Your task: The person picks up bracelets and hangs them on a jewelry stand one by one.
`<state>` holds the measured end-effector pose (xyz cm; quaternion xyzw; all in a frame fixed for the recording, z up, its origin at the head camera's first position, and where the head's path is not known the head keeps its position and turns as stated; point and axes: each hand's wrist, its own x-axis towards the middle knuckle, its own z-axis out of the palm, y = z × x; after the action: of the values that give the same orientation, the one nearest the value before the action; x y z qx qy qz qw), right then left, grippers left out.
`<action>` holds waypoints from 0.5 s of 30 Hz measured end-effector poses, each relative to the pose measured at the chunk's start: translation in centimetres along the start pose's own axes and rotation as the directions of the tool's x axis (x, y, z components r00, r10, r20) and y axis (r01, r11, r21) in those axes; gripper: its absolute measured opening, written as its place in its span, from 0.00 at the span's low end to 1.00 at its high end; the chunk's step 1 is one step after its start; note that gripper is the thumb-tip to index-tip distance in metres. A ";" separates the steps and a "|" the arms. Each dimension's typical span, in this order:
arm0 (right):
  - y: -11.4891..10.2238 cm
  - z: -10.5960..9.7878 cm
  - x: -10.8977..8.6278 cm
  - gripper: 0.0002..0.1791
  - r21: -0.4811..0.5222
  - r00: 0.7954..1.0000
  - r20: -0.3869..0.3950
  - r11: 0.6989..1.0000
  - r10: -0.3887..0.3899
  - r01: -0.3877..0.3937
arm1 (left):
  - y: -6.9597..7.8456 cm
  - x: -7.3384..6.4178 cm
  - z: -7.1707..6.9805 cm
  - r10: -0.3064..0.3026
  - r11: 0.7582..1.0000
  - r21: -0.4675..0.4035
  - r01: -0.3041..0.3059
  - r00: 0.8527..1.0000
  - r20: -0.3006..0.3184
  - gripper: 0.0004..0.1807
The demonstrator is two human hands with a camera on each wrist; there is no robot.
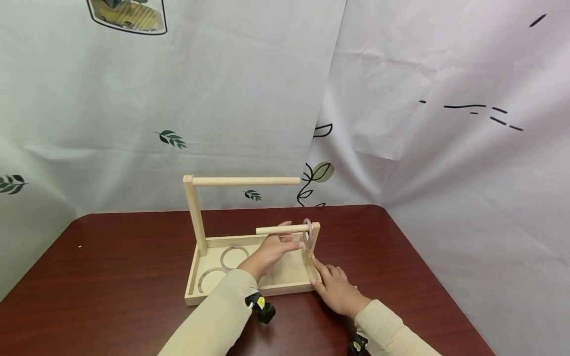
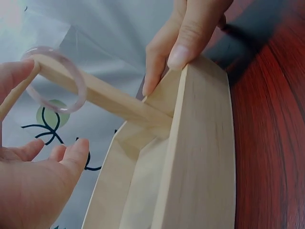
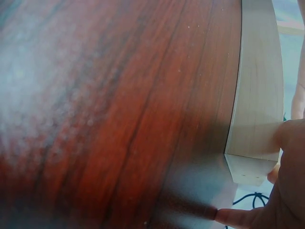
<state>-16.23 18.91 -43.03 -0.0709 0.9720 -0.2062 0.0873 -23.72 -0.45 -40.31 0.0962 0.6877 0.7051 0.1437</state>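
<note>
- wooden tray (image 1: pixel 289 289), near right corner: right hand (image 1: pixel 340 292) presses it, fingers extended.
- left hand (image 1: pixel 272 253), nearer the ring (image 2: pixel 82 90): grip relaxed, uncurled, thumb touching it.
- ring sits right of that grip, round the short sideways rod (image 1: pixel 279 230), near its post (image 1: pixel 309 256).

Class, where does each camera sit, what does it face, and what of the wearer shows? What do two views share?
Head: on the head, facing forward and down at the wooden stand; left hand, right hand and sleeves show.
Left wrist: on that wrist, facing the raised ring and the stand's post; parts of both hands show.
Right wrist: on that wrist, facing the tabletop and the stand's outer wall; part of the right hand shows.
Shared: head and left wrist show that ring.
</note>
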 end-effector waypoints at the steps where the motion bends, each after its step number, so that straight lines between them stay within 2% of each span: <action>1: 0.0 0.0 0.0 0.32 0.002 1.000 0.001 1.000 0.000 0.000 | 0.0 0.0 -0.1 0.000 1.000 0.016 0.000 1.000 -0.003 0.45; 8: 0.0 -0.1 0.0 0.32 0.005 1.000 0.003 1.000 -0.001 0.001 | 0.2 -0.5 -1.1 -0.006 0.992 0.129 0.009 1.000 -0.023 0.46; 15: 0.0 0.0 0.1 0.32 0.004 1.000 -0.001 1.000 -0.002 0.002 | 0.3 -1.1 -2.3 -0.008 0.973 0.230 0.020 0.999 -0.054 0.45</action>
<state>-16.31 18.91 -43.09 -0.0716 0.9716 -0.2081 0.0869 -23.51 -2.95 -40.06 0.0888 0.7692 0.6216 0.1183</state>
